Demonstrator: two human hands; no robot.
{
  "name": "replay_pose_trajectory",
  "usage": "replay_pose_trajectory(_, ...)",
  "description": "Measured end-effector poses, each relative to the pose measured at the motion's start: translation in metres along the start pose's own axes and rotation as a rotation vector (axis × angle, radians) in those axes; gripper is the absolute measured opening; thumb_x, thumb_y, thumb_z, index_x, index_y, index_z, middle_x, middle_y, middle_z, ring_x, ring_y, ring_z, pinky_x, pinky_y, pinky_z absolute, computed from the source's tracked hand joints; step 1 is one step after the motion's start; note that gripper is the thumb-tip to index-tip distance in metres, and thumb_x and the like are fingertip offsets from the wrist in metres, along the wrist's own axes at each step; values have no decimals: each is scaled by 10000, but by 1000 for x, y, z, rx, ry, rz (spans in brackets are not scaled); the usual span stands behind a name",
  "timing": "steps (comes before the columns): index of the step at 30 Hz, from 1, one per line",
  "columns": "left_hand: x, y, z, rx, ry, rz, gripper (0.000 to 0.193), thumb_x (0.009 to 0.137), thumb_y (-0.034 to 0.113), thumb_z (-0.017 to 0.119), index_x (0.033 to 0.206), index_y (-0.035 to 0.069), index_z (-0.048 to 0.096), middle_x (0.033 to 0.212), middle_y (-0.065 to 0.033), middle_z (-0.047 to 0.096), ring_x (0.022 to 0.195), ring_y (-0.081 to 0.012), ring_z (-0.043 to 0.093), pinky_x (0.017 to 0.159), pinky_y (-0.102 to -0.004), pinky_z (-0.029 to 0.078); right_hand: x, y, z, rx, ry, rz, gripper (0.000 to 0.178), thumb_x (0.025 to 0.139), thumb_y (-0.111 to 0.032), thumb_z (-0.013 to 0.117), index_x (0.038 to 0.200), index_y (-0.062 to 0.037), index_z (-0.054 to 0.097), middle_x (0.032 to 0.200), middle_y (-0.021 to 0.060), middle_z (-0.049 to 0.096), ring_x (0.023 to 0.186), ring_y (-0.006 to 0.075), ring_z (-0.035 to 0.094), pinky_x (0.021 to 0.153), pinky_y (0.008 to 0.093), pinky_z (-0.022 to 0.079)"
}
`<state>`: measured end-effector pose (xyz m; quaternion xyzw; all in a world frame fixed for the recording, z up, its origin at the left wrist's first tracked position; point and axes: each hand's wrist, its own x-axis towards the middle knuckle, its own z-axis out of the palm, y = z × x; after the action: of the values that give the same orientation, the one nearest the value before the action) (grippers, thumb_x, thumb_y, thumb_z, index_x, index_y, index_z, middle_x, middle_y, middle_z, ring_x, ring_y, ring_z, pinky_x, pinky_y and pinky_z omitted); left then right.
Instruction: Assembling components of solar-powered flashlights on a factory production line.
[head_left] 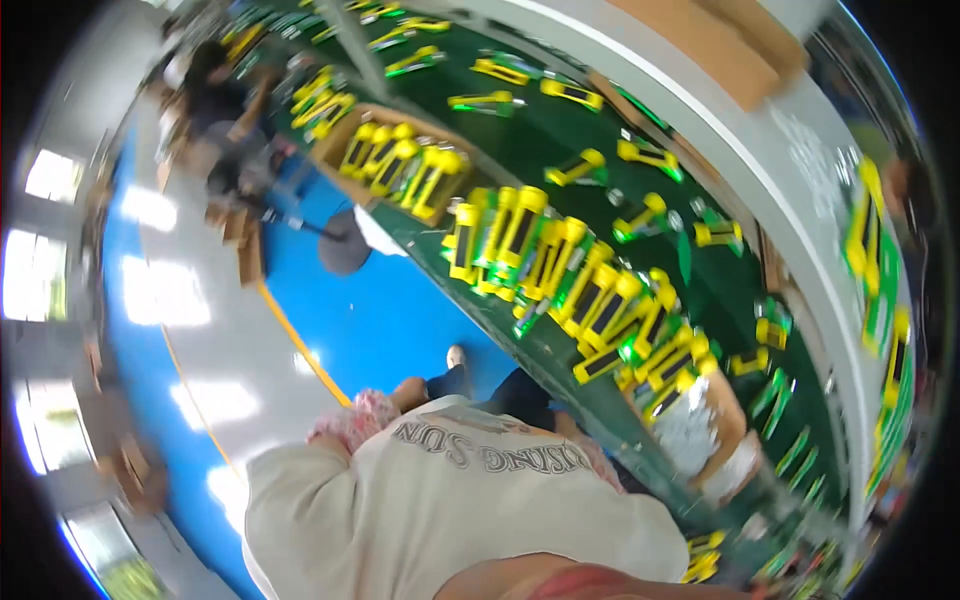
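Observation:
My left hand (408, 393) shows small and blurred past a pink patterned sleeve cuff (365, 420), low by my leg and off the bench. Its fingers cannot be made out, nor whether it holds anything. On the right side, a bit of pink patterned sleeve (603, 466) shows beside my light shirt; the right hand is hidden. Ahead to the right, a dense row of yellow-and-green handheld devices with dark panels (522, 228) lines the near edge of the green bench (560, 375). A cardboard box (345, 140) holds several more of them.
Single devices (575, 167) lie spread over the bench. A curved-looking white shelf (700, 100) runs above, with a cardboard piece (735, 50). Another person (225, 110) is at the bench's far left. A round dark stool (345, 243) stands on the blue floor (400, 310).

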<state>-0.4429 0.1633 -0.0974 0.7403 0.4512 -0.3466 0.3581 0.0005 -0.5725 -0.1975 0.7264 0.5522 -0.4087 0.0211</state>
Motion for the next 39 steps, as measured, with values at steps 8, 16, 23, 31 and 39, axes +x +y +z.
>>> replay_pose_trajectory(8, 32, -77, 42, 180, 869, -221, 100, 780, 135, 627, 874, 100, 630, 917, -94, 644, 880, -270, 638, 679, -410, 534, 268, -20, -223, 46, -139, -135, 436, 911, -412, 592, 1131, -39, 652, 1049, 172, 688, 981, 342, 649, 884, 440, 495)
replay_pose_trajectory(16, 43, -239, 40, -159, 661, -322, 165, 780, 109, 640, 941, 82, 611, 976, -125, 637, 972, -320, 625, 761, -455, 518, 553, -541, -217, 172, -32, 1, 499, 891, -479, 627, 1120, -37, 663, 997, 182, 705, 971, 348, 666, 871, 446, 490)
replay_pose_trajectory(23, -24, -335, 66, -440, 395, -372, 183, 806, 167, 641, 953, 60, 626, 972, -156, 660, 965, -361, 632, 809, -475, 517, 829, -713, -204, 10, 166, -31, 830, 842, -411, 686, 1387, 118, 351, 1343, 333, 472, 1253, 454, 452, 1058, 466, 393)
replay_pose_trajectory(31, -89, -471, 124, -1361, 517, -918, 143, 882, 114, 615, 872, -28, 613, 631, -73, 602, 538, -147, 579, 465, -298, 464, 1100, -773, -251, 222, 528, 136, 1210, 633, -488, 846, 1445, 142, 207, 1473, 338, 314, 1403, 402, 296, 1162, 422, 231)
replay_pose_trajectory(39, -31, -531, 44, -1244, 151, -678, 272, 872, 210, 627, 1029, -11, 655, 747, -106, 678, 660, -197, 673, 575, -342, 542, 1123, -839, -226, 13, 365, -298, 332, 855, -315, 664, 984, -10, 635, 835, 248, 668, 820, 449, 637, 818, 537, 479)
